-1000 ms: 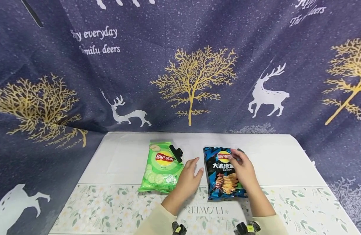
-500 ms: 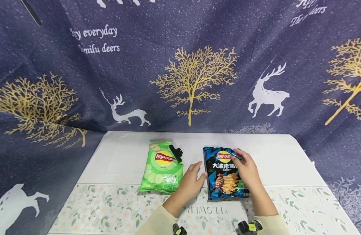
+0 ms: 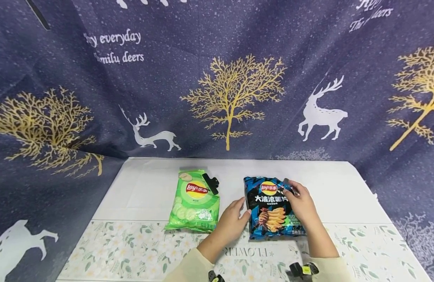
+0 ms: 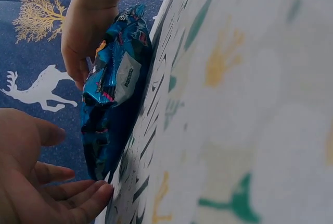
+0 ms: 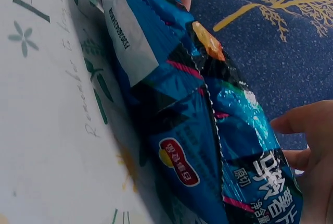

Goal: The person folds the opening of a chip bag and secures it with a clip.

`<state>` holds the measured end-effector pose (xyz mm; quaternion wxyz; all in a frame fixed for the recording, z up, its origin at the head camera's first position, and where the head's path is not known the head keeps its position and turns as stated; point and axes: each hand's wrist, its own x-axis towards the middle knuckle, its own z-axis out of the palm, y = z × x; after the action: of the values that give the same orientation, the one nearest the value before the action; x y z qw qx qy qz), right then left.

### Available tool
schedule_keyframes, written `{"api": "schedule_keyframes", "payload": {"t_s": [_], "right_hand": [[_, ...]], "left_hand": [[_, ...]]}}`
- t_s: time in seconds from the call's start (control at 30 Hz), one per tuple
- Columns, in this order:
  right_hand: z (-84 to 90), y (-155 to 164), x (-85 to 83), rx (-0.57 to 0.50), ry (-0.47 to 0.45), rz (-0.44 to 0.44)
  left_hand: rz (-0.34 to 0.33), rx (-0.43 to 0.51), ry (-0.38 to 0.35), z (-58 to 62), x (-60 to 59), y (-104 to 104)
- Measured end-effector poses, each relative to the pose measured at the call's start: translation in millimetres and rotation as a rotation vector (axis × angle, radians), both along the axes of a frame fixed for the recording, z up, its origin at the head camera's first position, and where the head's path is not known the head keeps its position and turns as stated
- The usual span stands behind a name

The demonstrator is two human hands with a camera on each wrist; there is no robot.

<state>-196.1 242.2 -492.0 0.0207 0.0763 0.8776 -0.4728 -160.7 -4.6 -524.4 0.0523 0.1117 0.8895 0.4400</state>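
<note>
A blue and black Lay's chip bag (image 3: 267,209) lies face up on the table, its bottom edge toward me. My left hand (image 3: 232,221) is at its left edge, fingers extended and thumb apart, fingertips right at the bag. In the left wrist view those fingers (image 4: 91,195) reach low beside the bag's side. At the upper right edge is my right hand (image 3: 303,201), thumb over the printed front and fingers by the corner. A small dark piece (image 3: 286,181) shows at that corner, partly hidden by the fingers. In the right wrist view the right fingers (image 5: 299,120) look relaxed.
Left of my left hand lies a green Lay's chip bag (image 3: 193,207) with a black clip (image 3: 211,184) on its upper right corner. The table (image 3: 139,192) is white with a floral front strip. A dark blue curtain (image 3: 202,94) with deer and trees hangs behind.
My right hand has slid right across the blue chip bag to its edge, uncovering more print. The left hand has moved right, from between the bags to the blue bag's left edge.
</note>
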Motion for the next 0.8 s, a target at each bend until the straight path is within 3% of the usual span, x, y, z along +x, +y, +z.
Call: {"api": "schedule_keyframes", "payload": {"t_s": [0.23, 0.5, 0.8], "right_hand": [[0.2, 4, 1.4, -0.02, -0.052, -0.005], [-2.7, 10, -2.6, 0.046, -0.124, 0.037], [-4.3, 12, -3.1, -0.022, -0.209, 0.05]], "left_hand": [[-0.015, 0.022, -0.008, -2.5, 0.9, 1], [-0.023, 0.055, -0.052, -3.6, 3.2, 1], [-0.027, 0.088, -0.056, -6.0, 2.8, 2]]}}
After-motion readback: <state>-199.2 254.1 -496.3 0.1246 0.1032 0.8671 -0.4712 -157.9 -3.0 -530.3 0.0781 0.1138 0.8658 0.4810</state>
